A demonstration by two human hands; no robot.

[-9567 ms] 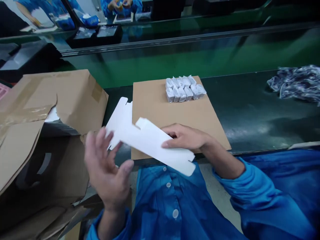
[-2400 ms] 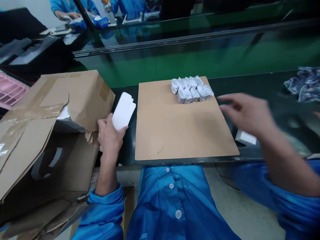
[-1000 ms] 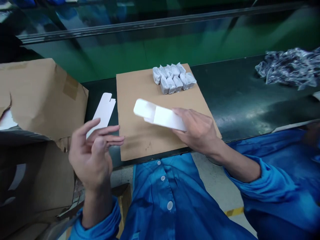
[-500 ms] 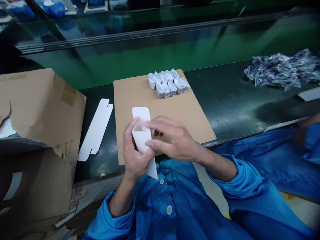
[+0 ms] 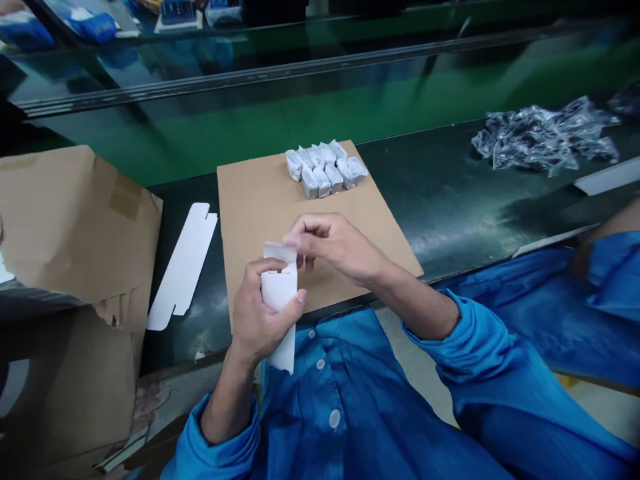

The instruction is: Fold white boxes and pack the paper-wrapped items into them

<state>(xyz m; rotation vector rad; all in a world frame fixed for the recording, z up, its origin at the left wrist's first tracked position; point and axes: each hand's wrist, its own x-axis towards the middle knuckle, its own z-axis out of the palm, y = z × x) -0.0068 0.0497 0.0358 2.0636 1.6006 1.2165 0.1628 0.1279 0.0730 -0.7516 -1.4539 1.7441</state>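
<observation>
A slim white carton [image 5: 279, 292] is held upright over the near edge of the cardboard sheet [image 5: 260, 200]. My left hand [image 5: 257, 310] wraps round it, thumb across the front and index finger at the top opening. At the carton's top end, my right hand [image 5: 337, 247] pinches the raised end flap between thumb and fingers; the fingertips are slightly blurred. Farther back on the sheet stand several small wrapped packets [image 5: 325, 168] in two rows. A flat, unfolded white carton [image 5: 184, 267] lies on the dark bench left of the sheet.
A torn brown cardboard box [image 5: 75, 220] stands at the left. Crumpled clear plastic bags [image 5: 545, 137] lie on the bench [image 5: 440, 180] at the right, near a white strip [image 5: 610, 176]. A person's blue sleeve [image 5: 620, 273] shows at the right edge. A green-sided ledge [image 5: 240, 120] runs behind.
My right hand has moved up from the carton's side to its end flap. The flap, flat and upright before, is now bent at the top. The view has shifted slightly.
</observation>
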